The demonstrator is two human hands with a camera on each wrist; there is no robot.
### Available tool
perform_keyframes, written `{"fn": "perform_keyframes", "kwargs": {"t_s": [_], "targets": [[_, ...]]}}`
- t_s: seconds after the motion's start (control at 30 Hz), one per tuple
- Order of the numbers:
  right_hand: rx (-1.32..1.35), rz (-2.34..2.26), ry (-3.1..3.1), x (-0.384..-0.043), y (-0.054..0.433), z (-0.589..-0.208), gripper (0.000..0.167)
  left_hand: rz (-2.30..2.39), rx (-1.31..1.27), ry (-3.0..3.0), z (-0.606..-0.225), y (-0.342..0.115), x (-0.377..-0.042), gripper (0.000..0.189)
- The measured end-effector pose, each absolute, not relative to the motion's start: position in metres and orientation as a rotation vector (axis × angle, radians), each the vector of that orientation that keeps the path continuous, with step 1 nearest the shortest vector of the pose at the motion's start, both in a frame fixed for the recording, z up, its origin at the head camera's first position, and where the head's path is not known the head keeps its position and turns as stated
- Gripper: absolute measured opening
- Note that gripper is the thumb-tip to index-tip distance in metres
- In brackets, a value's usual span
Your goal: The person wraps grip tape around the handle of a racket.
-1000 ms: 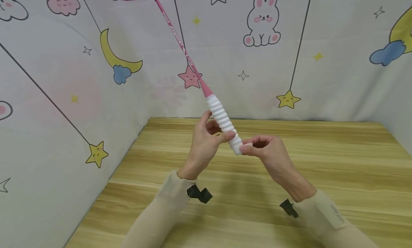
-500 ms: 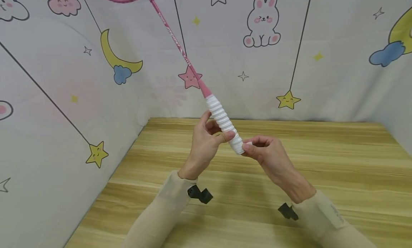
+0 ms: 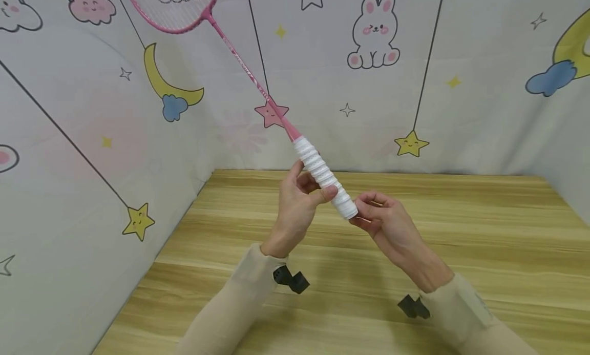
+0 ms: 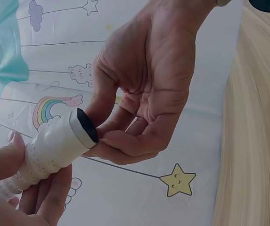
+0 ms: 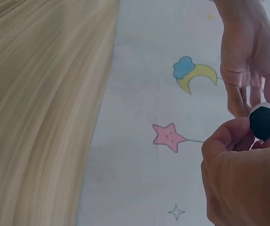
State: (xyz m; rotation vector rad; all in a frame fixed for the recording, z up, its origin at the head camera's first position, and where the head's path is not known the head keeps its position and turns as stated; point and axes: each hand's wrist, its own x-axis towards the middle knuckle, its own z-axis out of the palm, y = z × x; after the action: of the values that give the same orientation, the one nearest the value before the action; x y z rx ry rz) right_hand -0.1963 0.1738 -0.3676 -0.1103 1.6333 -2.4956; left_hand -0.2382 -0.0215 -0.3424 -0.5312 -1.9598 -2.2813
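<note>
A pink badminton racket is held up at a slant over the table, its head at upper left and its butt toward the lower right. White ridged grip tape wraps the handle, with small perforations showing in the left wrist view. My left hand grips the handle, thumb in front and fingers behind. At the lower end, my right hand pinches the tape's edge around the butt between thumb and fingers. The dark butt face shows in the right wrist view, ringed by white tape.
Below both hands lies a wood-grain table. A white cloth backdrop printed with stars, moons and a rabbit hangs behind and on the left. Black camera mounts sit at both wrists. Teal cloth shows in the left wrist view.
The racket's head has dropped, bringing more of it into view, and the butt has moved slightly right. The white flap between my right thumb and finger no longer shows; those fingers now sit around the butt.
</note>
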Motion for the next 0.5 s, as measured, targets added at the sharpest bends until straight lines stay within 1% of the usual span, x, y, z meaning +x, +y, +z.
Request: {"fn": "perform_keyframes", "kwargs": {"t_s": [0.2, 0.37, 0.5], "targets": [[-0.075, -2.515, 1.672, -0.195, 0.176, -0.368, 0.028, -2.336, -0.498, -1.906, -0.346, -0.014, -0.239, 0.060], [-0.126, -2.556, 1.678, -0.192, 0.176, -0.367, 0.019, -2.360, -0.444, -1.874, -0.348, -0.009, -0.240, 0.054], [-0.130, -2.591, 1.663, -0.190, 0.174, -0.366, 0.011, -2.393, -0.412, -1.838, -0.351, -0.004, -0.242, 0.054]]}}
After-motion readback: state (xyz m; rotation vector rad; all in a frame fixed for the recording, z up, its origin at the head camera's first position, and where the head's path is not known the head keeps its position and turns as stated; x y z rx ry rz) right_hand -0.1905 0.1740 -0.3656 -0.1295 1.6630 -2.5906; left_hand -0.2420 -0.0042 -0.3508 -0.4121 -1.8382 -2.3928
